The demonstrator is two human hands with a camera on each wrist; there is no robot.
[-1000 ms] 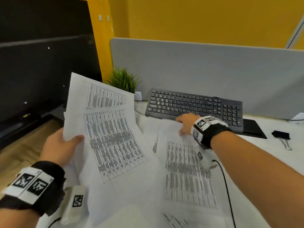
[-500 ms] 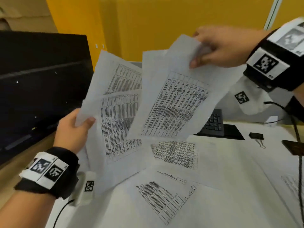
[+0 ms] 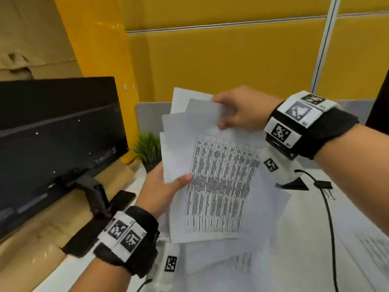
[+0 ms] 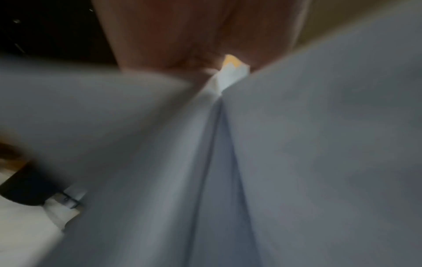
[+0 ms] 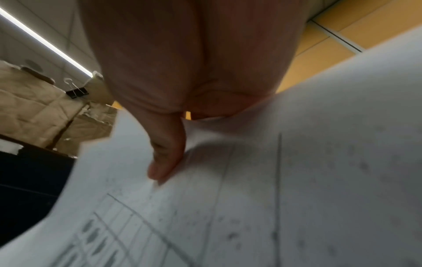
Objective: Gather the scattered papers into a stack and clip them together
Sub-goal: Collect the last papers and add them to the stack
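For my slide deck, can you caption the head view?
Both hands, left hand and right hand, hold fanned papers above the desk.

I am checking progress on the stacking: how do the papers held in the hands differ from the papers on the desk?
The held papers are lifted off the desk, tilted upright; the desk papers lie flat.
The held papers overlap in a fanned bunch, the left hand pinching the side edge and the right hand the top; the desk papers are untouched.
Both are white sheets; printed tables show plainly on the held ones only.
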